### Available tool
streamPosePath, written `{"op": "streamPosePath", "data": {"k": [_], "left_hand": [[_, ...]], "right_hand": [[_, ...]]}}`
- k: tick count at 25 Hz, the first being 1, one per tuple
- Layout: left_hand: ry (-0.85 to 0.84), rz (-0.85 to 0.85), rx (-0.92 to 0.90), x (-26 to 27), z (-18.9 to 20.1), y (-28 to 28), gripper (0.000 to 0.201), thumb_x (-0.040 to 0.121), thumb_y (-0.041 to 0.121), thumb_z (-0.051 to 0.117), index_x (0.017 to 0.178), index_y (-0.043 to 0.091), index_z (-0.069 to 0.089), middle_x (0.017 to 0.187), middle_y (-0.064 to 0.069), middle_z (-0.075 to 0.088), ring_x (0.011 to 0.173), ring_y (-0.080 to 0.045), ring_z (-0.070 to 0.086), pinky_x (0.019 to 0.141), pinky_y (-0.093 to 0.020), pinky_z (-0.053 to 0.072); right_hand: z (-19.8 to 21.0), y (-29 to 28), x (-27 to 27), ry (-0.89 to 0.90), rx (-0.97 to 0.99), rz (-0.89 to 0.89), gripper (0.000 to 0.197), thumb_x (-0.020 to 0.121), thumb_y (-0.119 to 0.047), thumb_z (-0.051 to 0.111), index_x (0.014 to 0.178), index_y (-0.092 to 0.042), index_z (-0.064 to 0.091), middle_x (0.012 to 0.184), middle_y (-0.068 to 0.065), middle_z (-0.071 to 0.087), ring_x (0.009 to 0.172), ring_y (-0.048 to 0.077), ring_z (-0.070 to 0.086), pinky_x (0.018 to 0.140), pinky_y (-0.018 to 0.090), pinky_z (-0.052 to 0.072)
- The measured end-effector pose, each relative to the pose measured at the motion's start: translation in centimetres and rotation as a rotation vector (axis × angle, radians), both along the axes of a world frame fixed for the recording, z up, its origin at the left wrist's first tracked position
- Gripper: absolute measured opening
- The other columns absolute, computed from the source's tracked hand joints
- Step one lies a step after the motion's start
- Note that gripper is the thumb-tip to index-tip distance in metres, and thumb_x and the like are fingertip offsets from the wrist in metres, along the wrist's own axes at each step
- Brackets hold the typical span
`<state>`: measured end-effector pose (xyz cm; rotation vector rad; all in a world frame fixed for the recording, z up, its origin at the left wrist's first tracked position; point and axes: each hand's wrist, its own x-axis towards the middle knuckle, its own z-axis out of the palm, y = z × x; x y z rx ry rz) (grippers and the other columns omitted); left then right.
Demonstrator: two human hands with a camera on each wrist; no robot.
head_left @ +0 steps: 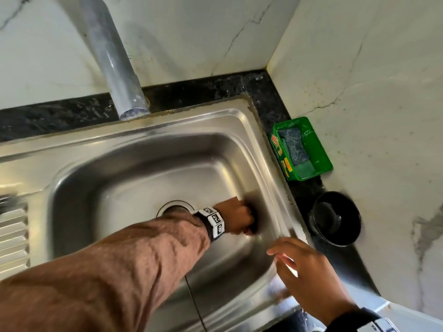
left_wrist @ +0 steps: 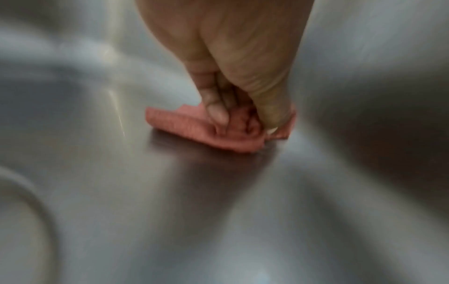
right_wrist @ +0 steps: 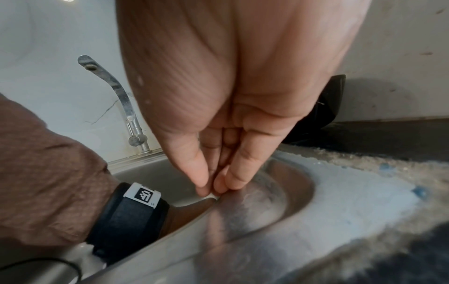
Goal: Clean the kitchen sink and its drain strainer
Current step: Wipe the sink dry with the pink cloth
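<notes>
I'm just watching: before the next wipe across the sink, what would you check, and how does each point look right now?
1. Left hand grips the pink cloth: ok.
2. Cloth lies against the sink steel: ok.
3. Right hand is open and out of the wiping path, above the sink's near right rim: ok.
4. Tap running no water: ok.
5. Drain has its strainer in: cannot tell, the arm covers it.
6. Basin free of grime: cannot tell, the pictures are blurred.
</notes>
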<state>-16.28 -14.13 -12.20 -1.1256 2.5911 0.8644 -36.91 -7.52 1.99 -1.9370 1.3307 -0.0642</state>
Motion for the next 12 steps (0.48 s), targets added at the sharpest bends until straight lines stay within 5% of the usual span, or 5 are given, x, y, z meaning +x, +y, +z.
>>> {"op": "streamPosePath", "data": {"k": [3,5,8,12], "left_hand": [[-0.038,-0.059,-0.329,3.9,-1.8,-2.5,0.021,0.085,0.019,0.049,0.072,0.019,0.066,0.074,-0.004,0.066,0.069,-0.027,0.067,0.066,-0.034,0.054],[-0.047,0.103,-0.455,8.1,-1.4,-4.4,0.022,0.091,0.018,0.049,0.092,0.015,0.071,0.099,-0.008,0.069,0.090,-0.030,0.068,0.067,-0.036,0.054],[-0.228,0.306,-0.405,11.5,-0.9,-5.0,0.038,0.101,0.025,0.043,0.135,0.014,0.056,0.143,-0.008,0.050,0.130,-0.034,0.047,0.081,-0.044,0.053],[-0.348,0.623,-0.254,11.5,-0.3,-1.4,0.035,0.098,0.023,0.045,0.127,0.014,0.062,0.139,-0.012,0.051,0.133,-0.035,0.044,0.097,-0.046,0.048]], "right_hand": [[-0.4,0.2,-0.3,0.022,-0.012,-0.001,0.028,0.086,-0.010,0.067,0.093,-0.038,0.072,0.112,-0.026,0.062,0.096,-0.002,0.067,0.085,0.024,0.056],[-0.4,0.4,-0.3,0.012,0.009,-0.023,0.029,0.086,-0.011,0.067,0.093,-0.039,0.071,0.113,-0.025,0.062,0.097,-0.002,0.067,0.087,0.026,0.056],[-0.5,0.4,-0.2,0.024,0.006,-0.017,0.028,0.086,-0.012,0.066,0.093,-0.039,0.071,0.114,-0.025,0.062,0.097,-0.002,0.066,0.087,0.027,0.055],[-0.2,0.2,-0.1,0.007,0.020,-0.018,0.030,0.086,-0.010,0.067,0.091,-0.039,0.071,0.112,-0.027,0.061,0.093,-0.002,0.067,0.085,0.020,0.054]]}}
